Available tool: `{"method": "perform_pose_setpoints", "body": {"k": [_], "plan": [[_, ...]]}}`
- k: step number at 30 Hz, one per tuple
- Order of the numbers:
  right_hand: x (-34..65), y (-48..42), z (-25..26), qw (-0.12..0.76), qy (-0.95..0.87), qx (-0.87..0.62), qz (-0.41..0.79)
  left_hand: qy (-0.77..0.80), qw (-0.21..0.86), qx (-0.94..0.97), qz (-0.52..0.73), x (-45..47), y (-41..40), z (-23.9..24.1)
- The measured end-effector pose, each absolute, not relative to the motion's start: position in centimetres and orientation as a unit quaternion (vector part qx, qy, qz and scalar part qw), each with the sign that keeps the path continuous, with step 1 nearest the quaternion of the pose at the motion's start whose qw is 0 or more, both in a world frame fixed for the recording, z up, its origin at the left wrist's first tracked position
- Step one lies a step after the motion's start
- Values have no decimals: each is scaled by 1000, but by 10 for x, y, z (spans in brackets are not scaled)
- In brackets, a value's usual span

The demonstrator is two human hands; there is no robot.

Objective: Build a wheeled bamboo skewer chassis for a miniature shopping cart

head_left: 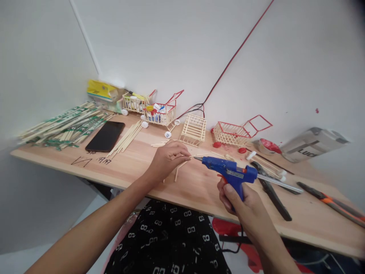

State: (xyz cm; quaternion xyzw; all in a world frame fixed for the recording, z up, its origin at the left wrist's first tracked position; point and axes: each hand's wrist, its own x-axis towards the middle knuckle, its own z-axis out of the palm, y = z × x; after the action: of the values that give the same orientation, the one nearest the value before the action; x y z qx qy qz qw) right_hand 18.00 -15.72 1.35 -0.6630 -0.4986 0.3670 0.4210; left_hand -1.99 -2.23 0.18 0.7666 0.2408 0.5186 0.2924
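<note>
My right hand point(243, 203) grips a blue hot glue gun point(229, 169) by its handle, with a finger near the orange trigger. A clear glue stick point(281, 182) sticks out of the gun's back end. Over the table's front part, my left hand point(168, 158) pinches a small piece made of thin wooden sticks point(177, 173); its upper part is hidden by the fingers. The gun's metal nozzle point(197, 158) meets or nearly meets the stick end at my left fingertips. Behind my left hand stands a plain stick frame point(194, 129).
Miniature stick carts point(161, 114) with red handles stand along the wall, another red-rimmed cart point(232, 133) to their right. A phone point(105, 136), loose sticks point(127, 139) and wrapped chopsticks point(65, 125) lie left. Black-handled tools point(270, 194), orange-black pliers point(327, 198) and a red-paint cup point(268, 146) occupy the right.
</note>
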Motion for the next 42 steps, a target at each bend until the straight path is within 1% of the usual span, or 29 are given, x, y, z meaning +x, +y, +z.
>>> {"method": "perform_pose_setpoints", "body": {"k": [16, 27, 34, 42], "plan": [[180, -157, 12, 410, -516, -657, 366, 237, 291, 768, 520, -20, -22, 1], [178, -156, 10, 424, -505, -660, 360, 240, 299, 762, 522, -21, -23, 1], [181, -155, 8, 410, -510, -662, 365, 241, 297, 760, 525, -20, -22, 0], [174, -156, 13, 433, -497, -666, 349, 239, 290, 766, 522, -21, -23, 2]]}}
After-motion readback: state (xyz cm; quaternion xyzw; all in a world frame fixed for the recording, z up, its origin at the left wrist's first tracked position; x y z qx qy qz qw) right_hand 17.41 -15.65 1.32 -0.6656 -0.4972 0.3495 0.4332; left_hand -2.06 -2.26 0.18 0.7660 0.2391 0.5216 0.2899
